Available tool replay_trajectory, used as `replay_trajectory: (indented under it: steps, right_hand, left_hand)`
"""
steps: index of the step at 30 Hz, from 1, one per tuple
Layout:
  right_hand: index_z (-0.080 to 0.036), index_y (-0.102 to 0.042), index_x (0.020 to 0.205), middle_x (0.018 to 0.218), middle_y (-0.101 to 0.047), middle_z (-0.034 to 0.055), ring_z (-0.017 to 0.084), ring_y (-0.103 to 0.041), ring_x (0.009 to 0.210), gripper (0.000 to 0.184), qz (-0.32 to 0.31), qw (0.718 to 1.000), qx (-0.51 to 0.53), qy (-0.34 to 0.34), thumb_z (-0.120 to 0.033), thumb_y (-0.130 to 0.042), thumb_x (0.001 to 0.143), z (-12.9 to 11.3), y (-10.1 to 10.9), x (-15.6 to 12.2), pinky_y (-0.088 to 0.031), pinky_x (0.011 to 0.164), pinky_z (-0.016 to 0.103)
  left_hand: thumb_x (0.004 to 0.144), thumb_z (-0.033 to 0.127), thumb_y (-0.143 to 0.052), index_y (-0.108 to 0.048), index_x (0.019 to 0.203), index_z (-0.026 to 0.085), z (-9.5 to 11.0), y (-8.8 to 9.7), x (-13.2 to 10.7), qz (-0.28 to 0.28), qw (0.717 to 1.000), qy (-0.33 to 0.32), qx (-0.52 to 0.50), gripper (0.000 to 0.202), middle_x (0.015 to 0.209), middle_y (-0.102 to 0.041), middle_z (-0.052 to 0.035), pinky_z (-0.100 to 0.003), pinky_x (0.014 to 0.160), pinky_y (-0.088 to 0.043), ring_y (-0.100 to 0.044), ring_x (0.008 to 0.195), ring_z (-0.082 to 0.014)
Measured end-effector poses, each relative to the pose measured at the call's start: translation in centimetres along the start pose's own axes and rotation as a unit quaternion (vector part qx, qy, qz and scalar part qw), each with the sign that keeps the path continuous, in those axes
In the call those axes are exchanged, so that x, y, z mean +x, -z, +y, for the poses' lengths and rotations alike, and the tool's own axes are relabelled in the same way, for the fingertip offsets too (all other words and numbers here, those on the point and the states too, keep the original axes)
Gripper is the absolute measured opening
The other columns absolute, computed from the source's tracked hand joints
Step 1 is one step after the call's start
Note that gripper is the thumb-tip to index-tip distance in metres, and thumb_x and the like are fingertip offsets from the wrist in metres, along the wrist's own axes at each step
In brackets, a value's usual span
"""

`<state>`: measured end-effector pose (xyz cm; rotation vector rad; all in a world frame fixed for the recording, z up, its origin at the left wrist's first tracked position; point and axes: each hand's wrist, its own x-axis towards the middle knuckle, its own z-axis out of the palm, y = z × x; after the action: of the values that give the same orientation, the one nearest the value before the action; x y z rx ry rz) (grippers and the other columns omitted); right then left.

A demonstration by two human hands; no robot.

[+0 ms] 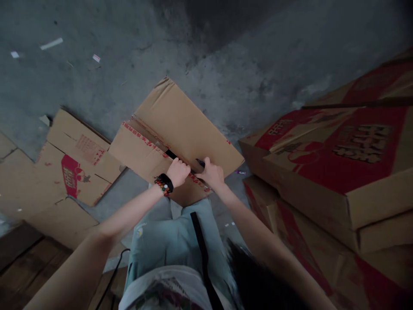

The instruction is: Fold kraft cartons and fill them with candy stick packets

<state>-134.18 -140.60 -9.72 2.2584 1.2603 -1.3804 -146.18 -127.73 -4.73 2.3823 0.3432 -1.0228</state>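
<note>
A brown cardboard box [193, 125] with red printing along its flap edges stands tilted in front of my knees. Its top flaps are partly apart, with a dark gap between them. My left hand [179, 172], with a black band and a beaded bracelet at the wrist, is closed over the near flap's edge. Just right of it, my right hand [212, 174] has its thumb on the same edge and its fingers curled at the gap. A small dark shape [200, 162] shows by the right fingertips; I cannot tell whether it is a tool or a hole.
Flattened cardboard [87, 159] with red print lies on the left. Stacked red-and-brown cartons [322, 155] stand close on the right. Paper scraps [51, 43] are scattered over the grey concrete floor [129, 56]. Wooden boards [29, 267] show at lower left, near a black cord [112, 275].
</note>
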Motion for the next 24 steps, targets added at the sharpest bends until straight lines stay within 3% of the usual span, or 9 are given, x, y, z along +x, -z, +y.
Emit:
replay_trajectory:
  steps: [5, 8, 11, 13, 15, 17, 18, 20, 24]
  right_hand:
    - [-0.018, -0.046, 0.11, 0.09, -0.07, 0.0129, 0.031, -0.069, 0.086, 0.065, 0.0, 0.998, 0.034, -0.055, -0.057, -0.077, 0.068, -1.8, 0.2, 1.3, -0.048, 0.067, 0.032]
    - [-0.016, -0.046, 0.114, 0.093, -0.07, 0.0148, 0.03, -0.068, 0.088, 0.063, -0.002, 0.994, 0.064, -0.086, -0.052, -0.076, 0.072, -2.2, 0.0, 2.2, -0.048, 0.07, 0.033]
    - [-0.014, -0.044, 0.119, 0.097, -0.069, 0.0166, 0.03, -0.067, 0.09, 0.062, -0.004, 0.991, 0.078, -0.109, -0.041, -0.077, 0.074, -1.9, 0.1, 3.0, -0.047, 0.071, 0.033]
    - [-0.014, -0.045, 0.119, 0.098, -0.068, 0.016, 0.029, -0.066, 0.089, 0.061, -0.003, 0.995, 0.078, -0.07, -0.041, -0.077, 0.074, -1.3, 0.2, 2.4, -0.046, 0.071, 0.032]
    - [-0.015, -0.047, 0.115, 0.098, -0.067, 0.0145, 0.028, -0.064, 0.09, 0.059, 0.011, 0.997, 0.076, -0.018, -0.046, -0.076, 0.074, -1.2, 0.1, 1.2, -0.045, 0.07, 0.032]
    - [-0.015, -0.049, 0.109, 0.099, -0.065, 0.0136, 0.029, -0.061, 0.094, 0.056, 0.052, 0.996, 0.07, 0.015, -0.052, -0.074, 0.075, -2.0, 0.0, 0.3, -0.045, 0.07, 0.032]
    - [-0.016, -0.05, 0.106, 0.1, -0.064, 0.0133, 0.029, -0.058, 0.096, 0.054, 0.078, 0.994, 0.066, 0.032, -0.054, -0.072, 0.075, -2.9, 0.0, 0.2, -0.045, 0.071, 0.032]
    - [-0.017, -0.05, 0.105, 0.102, -0.063, 0.0128, 0.028, -0.055, 0.099, 0.05, 0.128, 0.988, 0.057, 0.067, -0.055, -0.069, 0.078, -5.3, 0.2, 0.9, -0.044, 0.073, 0.033]
    - [-0.017, -0.048, 0.111, 0.107, -0.059, 0.0133, 0.028, -0.052, 0.099, 0.044, 0.168, 0.983, 0.032, 0.072, -0.041, -0.069, 0.081, -9.6, 2.0, 4.7, -0.044, 0.073, 0.033]
  left_hand:
    - [0.079, 0.016, -0.058, -0.071, 0.087, 0.01, 0.5, 1.4, 0.4, -0.033, 0.999, 0.037, 0.02, 0.016, 0.089, -0.073, -0.0167, -0.041, 0.085, -0.039, -0.065, 0.092, -0.0286]
    - [0.078, 0.013, -0.054, -0.072, 0.089, 0.01, 1.9, 2.7, -1.4, -0.066, 0.996, 0.052, 0.014, 0.021, 0.087, -0.073, -0.0156, -0.04, 0.082, -0.042, -0.066, 0.089, -0.0278]
    - [0.073, 0.008, -0.054, -0.069, 0.113, 0.016, 3.3, 3.1, -6.9, -0.085, 0.995, 0.042, -0.033, 0.044, 0.091, -0.073, -0.0109, -0.036, 0.076, -0.046, -0.066, 0.09, -0.0252]
    - [0.073, 0.007, -0.054, -0.059, 0.131, 0.021, 3.6, 2.7, -11.8, -0.1, 0.992, 0.045, -0.066, 0.06, 0.105, -0.071, -0.009, -0.035, 0.082, -0.048, -0.063, 0.1, -0.0239]
    - [0.078, 0.022, -0.061, -0.058, 0.134, 0.024, 3.4, 2.0, -15.9, -0.122, 0.989, 0.06, -0.065, 0.056, 0.12, -0.066, -0.012, -0.045, 0.099, -0.042, -0.056, 0.117, -0.0297]
    - [0.078, 0.051, -0.064, -0.057, 0.135, 0.025, 2.7, 1.1, -18.3, -0.125, 0.987, 0.086, -0.052, 0.063, 0.136, -0.055, -0.0167, -0.061, 0.11, -0.026, -0.039, 0.134, -0.0403]
    - [0.077, 0.063, -0.06, -0.057, 0.135, 0.026, 2.3, 0.6, -19.0, -0.115, 0.986, 0.111, -0.042, 0.069, 0.144, -0.048, -0.0178, -0.067, 0.111, -0.018, -0.03, 0.139, -0.0443]
    - [0.081, 0.069, -0.05, -0.055, 0.137, 0.025, 1.0, -0.3, -19.6, -0.069, 0.976, 0.206, 0.001, 0.071, 0.154, -0.034, -0.0188, -0.072, 0.109, -0.013, -0.015, 0.144, -0.0478]
    - [0.079, 0.065, -0.056, -0.04, 0.147, 0.013, -3.2, -3.4, -21.9, -0.004, 0.89, 0.445, 0.096, 0.087, 0.159, -0.011, -0.0251, -0.071, 0.109, -0.011, -0.003, 0.144, -0.0523]
